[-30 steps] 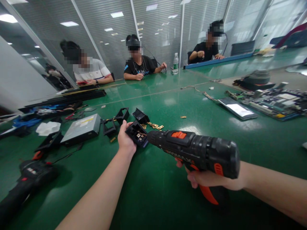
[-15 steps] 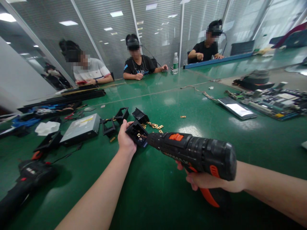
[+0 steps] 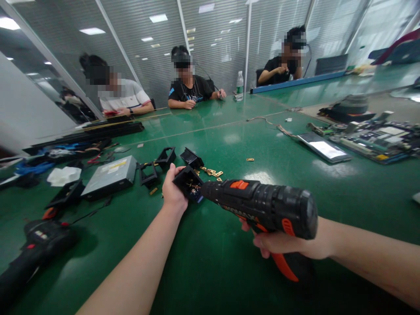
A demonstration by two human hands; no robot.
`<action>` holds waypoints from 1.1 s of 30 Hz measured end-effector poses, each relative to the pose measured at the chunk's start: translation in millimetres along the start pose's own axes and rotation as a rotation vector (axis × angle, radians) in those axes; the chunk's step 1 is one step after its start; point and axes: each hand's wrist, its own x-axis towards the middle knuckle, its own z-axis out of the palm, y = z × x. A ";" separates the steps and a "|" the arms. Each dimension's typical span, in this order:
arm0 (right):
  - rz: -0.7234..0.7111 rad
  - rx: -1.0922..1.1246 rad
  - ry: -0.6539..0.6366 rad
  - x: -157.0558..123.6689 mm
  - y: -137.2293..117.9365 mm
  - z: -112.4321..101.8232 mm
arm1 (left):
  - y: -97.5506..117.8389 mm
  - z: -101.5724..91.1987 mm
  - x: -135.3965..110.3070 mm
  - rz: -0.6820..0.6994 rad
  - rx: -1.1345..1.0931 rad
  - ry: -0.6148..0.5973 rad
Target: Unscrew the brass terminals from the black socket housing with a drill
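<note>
My left hand (image 3: 173, 190) grips a small black plastic housing (image 3: 187, 180), tilted so that its open side with metal contacts faces the drill. My right hand (image 3: 285, 243) is wrapped round the orange handle of a black and orange cordless drill (image 3: 262, 203). The drill's tip sits inside the housing. Both are held just above the green table (image 3: 229, 144). Several small brass contact pieces (image 3: 213, 173) lie on the table just beyond the housing.
Left of my hand lie more black housings (image 3: 166, 158), a grey optical drive (image 3: 110, 176) and white paper (image 3: 63, 176). A second drill (image 3: 36, 245) rests at the near left. Circuit boards (image 3: 374, 140) and a metal plate (image 3: 323, 148) lie right. Three people sit at the far side.
The drill and my right hand have shifted slightly left and its rear has dropped a little. The housing has stayed in my left hand with the tip in it.
</note>
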 end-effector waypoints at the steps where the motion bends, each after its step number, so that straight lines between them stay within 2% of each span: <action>1: -0.003 -0.006 -0.004 0.1 -0.6 -0.1 | 0.2 -0.1 0.4 -0.010 -0.003 0.003; 10: 0.002 0.026 0.030 -3.8 -12.1 4.3 | 0.4 -1.1 0.8 -0.074 -0.019 -0.003; 15: -0.017 0.036 -0.009 -0.1 -7.3 0.3 | -3.5 -0.3 -0.2 -0.030 -0.012 0.035; 20: -0.095 0.041 -0.022 3.8 -3.1 1.8 | -6.6 -0.3 -0.5 0.014 -0.032 0.040; 24: -0.120 0.042 -0.016 4.6 -3.0 2.5 | -4.8 -0.6 0.2 -0.050 -0.060 0.059; 27: -0.176 -0.070 -0.022 3.5 -5.0 0.3 | -0.7 0.9 -0.2 -0.108 -0.093 0.059; 33: -0.261 -0.176 -0.186 3.1 -14.7 3.7 | 3.4 4.0 -2.5 -0.152 -0.131 0.073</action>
